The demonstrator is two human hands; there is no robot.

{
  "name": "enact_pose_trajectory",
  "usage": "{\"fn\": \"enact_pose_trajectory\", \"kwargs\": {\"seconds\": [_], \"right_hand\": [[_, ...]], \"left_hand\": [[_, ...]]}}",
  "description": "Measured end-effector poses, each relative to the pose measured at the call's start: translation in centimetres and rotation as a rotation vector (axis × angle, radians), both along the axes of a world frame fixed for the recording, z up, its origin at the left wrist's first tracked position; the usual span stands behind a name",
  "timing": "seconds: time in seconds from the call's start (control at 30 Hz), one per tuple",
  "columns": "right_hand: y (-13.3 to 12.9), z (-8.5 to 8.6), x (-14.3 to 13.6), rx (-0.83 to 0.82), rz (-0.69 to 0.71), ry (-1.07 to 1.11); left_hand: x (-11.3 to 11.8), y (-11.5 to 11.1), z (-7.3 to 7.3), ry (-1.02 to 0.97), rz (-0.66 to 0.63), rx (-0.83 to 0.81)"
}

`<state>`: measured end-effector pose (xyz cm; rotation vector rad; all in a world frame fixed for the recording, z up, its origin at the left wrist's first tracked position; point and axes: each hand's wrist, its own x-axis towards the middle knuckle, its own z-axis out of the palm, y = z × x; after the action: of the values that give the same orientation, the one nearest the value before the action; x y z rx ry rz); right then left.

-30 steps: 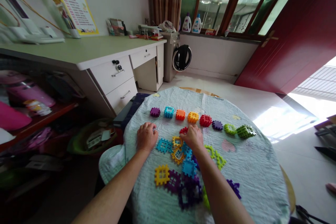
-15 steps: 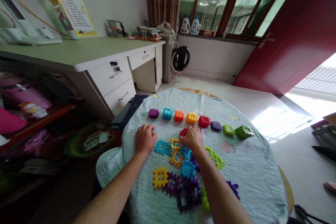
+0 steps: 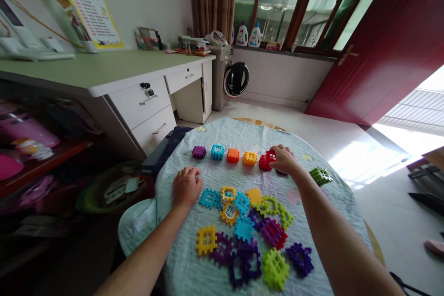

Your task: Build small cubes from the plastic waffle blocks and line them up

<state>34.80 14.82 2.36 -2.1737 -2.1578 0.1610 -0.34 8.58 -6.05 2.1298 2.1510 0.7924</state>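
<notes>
My right hand (image 3: 285,159) pinches a red window-like panel (image 3: 271,155) at the red cube block (image 3: 265,163); my fingers partly cover both. My left hand (image 3: 187,186) rests palm down on the cloth, fingers loosely bent, with nothing visible in it. Left of the red cube, a yellow block (image 3: 249,158), an orange block (image 3: 233,155), a blue block (image 3: 217,151) and a purple block (image 3: 199,152) form a row. A green block (image 3: 320,175) stands at the right; my right hand and forearm hide part of the row.
Loose interlocking panels lie nearer me on the round cloth-covered table (image 3: 333,226), among them a yellow panel (image 3: 207,240), a blue panel (image 3: 244,228), a lime panel (image 3: 275,268) and a dark purple panel (image 3: 300,259). A desk (image 3: 135,67) is at the left.
My right hand has moved away and to the right, from the loose panels to the red cube, carrying the red panel. My left hand stays resting on the cloth.
</notes>
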Motion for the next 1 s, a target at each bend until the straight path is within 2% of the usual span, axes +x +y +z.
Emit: {"fn": "enact_pose_trajectory", "kwargs": {"seconds": [0.23, 0.73, 0.9, 1.0], "right_hand": [[1.0, -0.6, 0.0, -0.072, 0.066, -0.025], [1.0, -1.2, -0.5, -0.082, 0.058, -0.045], [0.8, -1.3, -0.4, -0.068, 0.047, -0.027], [-0.3, -0.7, 0.1, 0.003, 0.042, 0.028]], "left_hand": [[-0.1, 0.0, -0.2, -0.001, 0.001, 0.003], [-0.1, 0.0, -0.2, 0.007, -0.003, 0.008], [-0.1, 0.1, -0.2, 0.003, 0.007, 0.003], [-0.1, 0.1, -0.1, 0.005, 0.002, 0.003]]}}
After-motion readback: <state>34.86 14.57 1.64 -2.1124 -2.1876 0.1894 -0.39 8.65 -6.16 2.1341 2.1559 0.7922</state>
